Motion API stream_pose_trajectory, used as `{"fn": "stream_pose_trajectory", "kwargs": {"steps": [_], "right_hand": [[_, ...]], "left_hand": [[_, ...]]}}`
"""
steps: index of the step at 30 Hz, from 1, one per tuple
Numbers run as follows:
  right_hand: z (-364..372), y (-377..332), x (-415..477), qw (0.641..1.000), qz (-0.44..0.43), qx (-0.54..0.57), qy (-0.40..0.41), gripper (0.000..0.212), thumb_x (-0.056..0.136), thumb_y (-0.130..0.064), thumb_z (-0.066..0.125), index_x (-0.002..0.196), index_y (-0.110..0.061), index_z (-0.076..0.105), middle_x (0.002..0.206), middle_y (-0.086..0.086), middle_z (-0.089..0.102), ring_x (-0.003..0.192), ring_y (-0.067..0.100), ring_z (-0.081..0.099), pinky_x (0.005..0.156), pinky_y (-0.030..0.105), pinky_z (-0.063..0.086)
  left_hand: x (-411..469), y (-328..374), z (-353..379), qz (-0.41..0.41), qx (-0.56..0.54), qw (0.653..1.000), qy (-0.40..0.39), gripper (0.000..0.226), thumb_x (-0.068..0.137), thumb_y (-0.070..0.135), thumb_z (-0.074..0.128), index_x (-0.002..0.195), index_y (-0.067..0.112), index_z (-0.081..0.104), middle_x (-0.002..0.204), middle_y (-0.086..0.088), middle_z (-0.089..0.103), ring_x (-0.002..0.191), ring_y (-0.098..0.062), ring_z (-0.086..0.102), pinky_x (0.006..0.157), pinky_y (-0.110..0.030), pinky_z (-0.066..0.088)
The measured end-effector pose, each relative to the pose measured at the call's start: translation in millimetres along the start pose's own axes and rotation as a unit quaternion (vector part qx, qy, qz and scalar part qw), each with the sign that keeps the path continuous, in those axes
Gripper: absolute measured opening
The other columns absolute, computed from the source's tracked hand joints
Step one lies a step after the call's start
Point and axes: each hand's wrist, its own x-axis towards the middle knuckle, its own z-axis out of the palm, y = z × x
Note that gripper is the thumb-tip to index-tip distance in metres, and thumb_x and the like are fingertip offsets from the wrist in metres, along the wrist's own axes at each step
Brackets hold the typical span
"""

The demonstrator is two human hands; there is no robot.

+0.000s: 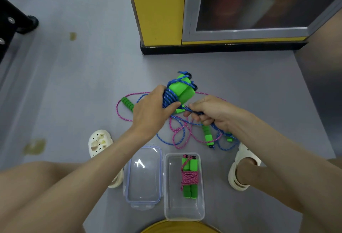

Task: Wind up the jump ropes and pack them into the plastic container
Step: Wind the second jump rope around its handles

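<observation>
- Above the grey floor (74,94), the blue jump rope (171,98) is partly wound around its two green foam handles (182,88).
- The left hand (149,110) grips this bundle around the coils.
- The right hand (211,112) pinches the loose blue cord just beside it.
- A loose pink jump rope (118,111) lies on the floor under the hands.
- Nearer the person, the open plastic container (185,212) holds a wound pink rope (189,176); its lid (142,177) lies just left of it.
</observation>
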Motion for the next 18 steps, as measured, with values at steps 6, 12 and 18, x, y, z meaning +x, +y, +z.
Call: {"fn": "stream_pose_trajectory", "kwargs": {"steps": [6, 12, 18], "right_hand": [[6.9, -3.3, -5.0, 0.999, -0.046, -0.012, -0.021, 0.028, 0.098, -0.026, 0.049, 0.089, -0.005, 0.065, 0.062, 0.006, 0.048, 0.036, 0.004, 0.026, 0.037, 0.016, 0.019], [14.7, -0.1, -6.6, 0.997, -0.079, -0.024, 0.000, 0.040, 0.086, -0.060, 0.054, 0.079, -0.021, 0.059, 0.068, 0.007, 0.051, 0.041, 0.006, 0.032, 0.041, 0.018, 0.023], [5.4, 4.0, -2.2, 0.994, -0.071, 0.010, 0.079, 0.044, 0.085, -0.059, 0.055, 0.068, -0.018, 0.059, 0.055, 0.001, 0.049, 0.036, 0.005, 0.033, 0.037, 0.015, 0.025]], "left_hand": [[-6.4, 2.6, 13.2, 0.127, 0.083, 0.985, 0.078, 0.041, 0.078, 0.040, 0.075, 0.099, 0.009, 0.057, 0.081, -0.002, 0.064, 0.058, -0.023, 0.062, 0.046, -0.025, 0.029], [-10.4, -0.5, 18.6, 0.196, 0.104, 0.971, 0.093, 0.074, 0.065, 0.034, 0.082, 0.128, 0.006, 0.055, 0.082, -0.003, 0.069, 0.065, -0.022, 0.064, 0.043, -0.020, 0.026], [-8.8, 7.7, 9.8, 0.072, -0.115, 0.982, -0.135, 0.091, 0.082, 0.044, 0.066, 0.152, 0.022, 0.012, 0.134, 0.008, 0.053, 0.113, -0.014, 0.047, 0.087, -0.035, 0.046]]}}
